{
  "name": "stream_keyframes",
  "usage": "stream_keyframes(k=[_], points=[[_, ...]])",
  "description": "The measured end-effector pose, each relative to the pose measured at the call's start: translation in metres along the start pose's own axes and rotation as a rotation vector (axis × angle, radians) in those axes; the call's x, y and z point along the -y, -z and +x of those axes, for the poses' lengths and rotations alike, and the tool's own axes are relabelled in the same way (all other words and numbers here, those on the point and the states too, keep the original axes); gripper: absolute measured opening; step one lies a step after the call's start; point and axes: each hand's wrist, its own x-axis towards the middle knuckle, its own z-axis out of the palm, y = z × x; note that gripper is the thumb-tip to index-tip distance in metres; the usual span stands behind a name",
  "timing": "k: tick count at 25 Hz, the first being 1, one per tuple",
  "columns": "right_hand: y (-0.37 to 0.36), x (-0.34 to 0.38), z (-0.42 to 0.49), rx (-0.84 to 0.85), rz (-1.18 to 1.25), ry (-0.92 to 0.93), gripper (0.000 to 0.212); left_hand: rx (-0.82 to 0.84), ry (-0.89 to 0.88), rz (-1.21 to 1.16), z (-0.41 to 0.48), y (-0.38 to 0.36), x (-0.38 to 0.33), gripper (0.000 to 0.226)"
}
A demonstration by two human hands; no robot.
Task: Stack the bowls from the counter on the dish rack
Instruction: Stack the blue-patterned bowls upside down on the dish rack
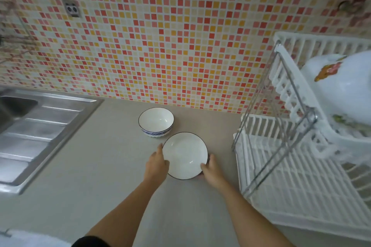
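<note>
Both hands are closing on the wide white bowl (184, 154) with a dark rim, sitting on the grey worktop (104, 166). Left hand (157, 163) is pressing its left edge, right hand (211, 168) its lower right edge, so the bowl is lying between the two grips, clamped from both sides. A deeper blue-patterned bowl (156, 122) is sitting just behind it. The white dish rack (285, 176) is standing to the right.

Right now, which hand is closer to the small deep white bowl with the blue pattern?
Left. The left hand sits just below the small deep white bowl with the blue pattern; the right hand is farther, down to its right.
</note>
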Motion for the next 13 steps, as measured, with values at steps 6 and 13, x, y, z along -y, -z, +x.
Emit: stream_keyframes(k=[6,13], points=[[-0.017,0.051,-0.100,0.054,0.233,0.188,0.025,-0.135,-0.103,-0.361,-0.080,0.055,0.006,0.045],[-0.003,0.140,-0.204,0.109,0.338,0.482,0.051,-0.182,-0.369,-1.100,-0.182,0.128,-0.051,0.022]])
